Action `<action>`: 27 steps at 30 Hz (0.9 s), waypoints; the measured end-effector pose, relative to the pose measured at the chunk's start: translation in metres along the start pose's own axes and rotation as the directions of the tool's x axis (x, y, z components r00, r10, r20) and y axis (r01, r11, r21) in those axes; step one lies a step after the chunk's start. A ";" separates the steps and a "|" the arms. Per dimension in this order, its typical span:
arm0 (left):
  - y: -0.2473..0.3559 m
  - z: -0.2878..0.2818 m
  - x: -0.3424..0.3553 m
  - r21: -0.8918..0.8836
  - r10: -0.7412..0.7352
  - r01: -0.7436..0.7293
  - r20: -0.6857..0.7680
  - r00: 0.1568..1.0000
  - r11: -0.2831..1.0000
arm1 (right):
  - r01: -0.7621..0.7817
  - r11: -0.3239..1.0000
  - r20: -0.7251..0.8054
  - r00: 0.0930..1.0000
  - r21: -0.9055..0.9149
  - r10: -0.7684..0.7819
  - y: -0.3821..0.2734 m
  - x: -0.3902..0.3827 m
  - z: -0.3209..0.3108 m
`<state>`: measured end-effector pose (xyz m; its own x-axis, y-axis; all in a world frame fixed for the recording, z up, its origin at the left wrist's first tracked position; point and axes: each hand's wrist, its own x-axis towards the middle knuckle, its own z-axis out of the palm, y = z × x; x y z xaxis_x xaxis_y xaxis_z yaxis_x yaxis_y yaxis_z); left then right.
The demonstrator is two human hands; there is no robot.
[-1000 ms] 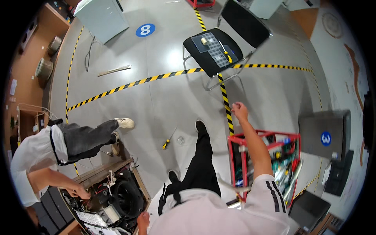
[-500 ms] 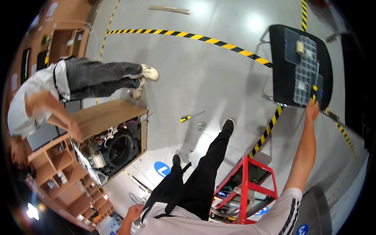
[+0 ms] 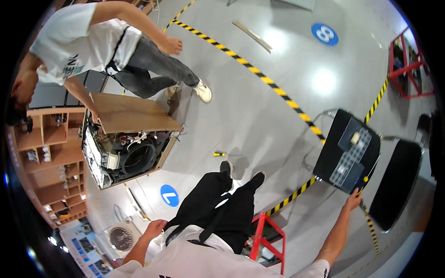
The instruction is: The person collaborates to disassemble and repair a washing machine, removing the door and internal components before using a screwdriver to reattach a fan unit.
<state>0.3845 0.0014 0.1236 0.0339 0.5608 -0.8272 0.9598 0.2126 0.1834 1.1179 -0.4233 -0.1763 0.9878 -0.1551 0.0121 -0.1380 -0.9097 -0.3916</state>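
At the right, my right hand (image 3: 354,198) is closed on the yellow-handled screwdriver (image 3: 365,179) at the near edge of the chair seat (image 3: 328,154), beside clear compartment boxes (image 3: 351,153) and a small pale roll (image 3: 355,138). My left hand (image 3: 156,226) is beside my left hip with curled fingers; whether it holds anything I cannot make out. Another yellow-handled screwdriver (image 3: 219,154) lies on the floor beyond my feet.
A co-worker (image 3: 79,44) at upper left has a hand on a wooden panel atop an opened appliance (image 3: 125,160). Red racks (image 3: 266,241) (image 3: 406,69) are near me and upper right. Wooden shelving (image 3: 60,171) lines the left. Striped tape (image 3: 252,69) crosses the floor.
My right hand has reached the screwdriver on the chair. My view has swung round. The co-worker has moved forward, one arm raised, the other hand now on the appliance's panel.
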 end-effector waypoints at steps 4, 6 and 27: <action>0.035 0.000 0.038 -0.293 -0.068 0.091 0.088 0.994 0.952 | -0.134 0.922 0.146 0.986 0.363 0.085 -0.086 0.011 -0.045; 0.043 0.011 0.068 -0.356 -0.089 0.130 0.130 0.988 0.926 | -0.196 0.822 0.219 0.972 0.535 0.089 -0.163 0.008 -0.062; 0.327 -0.129 0.313 -0.782 -0.251 0.151 -0.007 0.968 0.605 | -0.092 0.713 0.654 0.492 0.695 -0.574 -0.860 0.000 0.085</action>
<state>0.6726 0.3496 -0.0073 -0.2102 0.4954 -0.8428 0.3676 0.8389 0.4014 1.2424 0.3918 0.0825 0.6121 0.6982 -0.3713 -0.1395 -0.3669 -0.9198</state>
